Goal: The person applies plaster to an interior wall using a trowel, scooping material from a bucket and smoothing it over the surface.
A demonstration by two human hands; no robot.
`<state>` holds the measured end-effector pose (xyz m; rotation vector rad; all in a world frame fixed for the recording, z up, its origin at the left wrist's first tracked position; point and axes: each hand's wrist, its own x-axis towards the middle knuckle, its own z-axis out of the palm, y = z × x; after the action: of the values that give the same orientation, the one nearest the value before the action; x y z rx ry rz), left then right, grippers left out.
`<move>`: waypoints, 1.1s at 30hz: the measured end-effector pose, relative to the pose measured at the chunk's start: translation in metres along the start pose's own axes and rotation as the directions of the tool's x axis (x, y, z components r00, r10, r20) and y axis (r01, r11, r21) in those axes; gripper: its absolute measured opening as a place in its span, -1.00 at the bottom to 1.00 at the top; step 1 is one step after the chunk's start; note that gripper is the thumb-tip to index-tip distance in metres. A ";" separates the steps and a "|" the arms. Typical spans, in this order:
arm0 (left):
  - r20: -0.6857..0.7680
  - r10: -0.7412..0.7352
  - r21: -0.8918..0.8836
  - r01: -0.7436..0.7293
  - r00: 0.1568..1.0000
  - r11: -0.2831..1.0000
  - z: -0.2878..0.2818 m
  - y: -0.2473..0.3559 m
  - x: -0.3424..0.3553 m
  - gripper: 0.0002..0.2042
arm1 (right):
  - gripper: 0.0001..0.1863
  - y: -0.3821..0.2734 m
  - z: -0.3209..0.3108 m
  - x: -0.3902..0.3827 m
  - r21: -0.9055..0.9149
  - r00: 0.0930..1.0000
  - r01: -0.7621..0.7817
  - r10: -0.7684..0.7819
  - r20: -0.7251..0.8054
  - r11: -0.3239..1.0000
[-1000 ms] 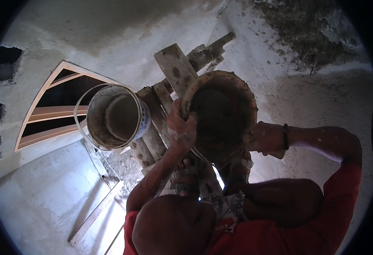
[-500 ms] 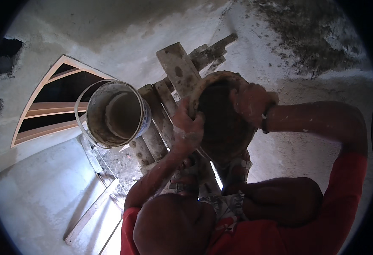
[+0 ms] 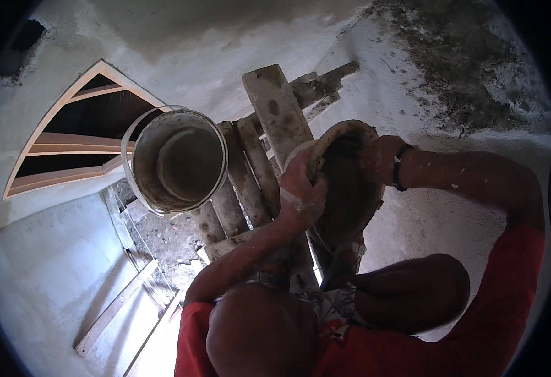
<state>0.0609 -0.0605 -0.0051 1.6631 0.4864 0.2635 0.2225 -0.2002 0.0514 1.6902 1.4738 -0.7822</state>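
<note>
head view: left hand [image 3: 302, 196] is clamped on a tilted, mud-caked bucket [image 3: 351, 124] by its edge, right of another bucket [image 3: 153, 169]. right hand [image 3: 379, 160] is inside the tilted one, can't tell if it's gripping. looks like scraping-out imo; next move calls for steady support.

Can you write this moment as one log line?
Left hand: gripping dirty bucket by the rim | Right hand: inside that bucket's opening, grip unclear | Second bucket: left of both hands | Wooden planks: below
</note>
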 end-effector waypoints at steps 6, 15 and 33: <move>-0.035 0.072 0.015 -0.071 0.997 0.997 -0.006 -0.003 -0.002 -0.57 | -0.73 0.017 0.005 0.016 -0.004 0.938 0.320 -0.317 0.142 0.947; -0.042 -0.118 0.062 0.120 0.992 0.991 -0.022 -0.013 0.001 -0.61 | -0.78 -0.014 0.017 -0.013 0.877 0.918 -0.264 -0.174 0.356 0.401; -0.099 -0.151 0.046 0.156 0.984 0.987 -0.031 -0.024 0.010 -0.63 | -0.76 -0.019 0.036 -0.041 0.549 0.983 0.024 0.121 0.141 -0.835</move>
<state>0.0521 -0.0267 -0.0250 1.6606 0.6953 0.2181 0.1984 -0.2507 0.0635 2.9975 -0.8414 -2.8687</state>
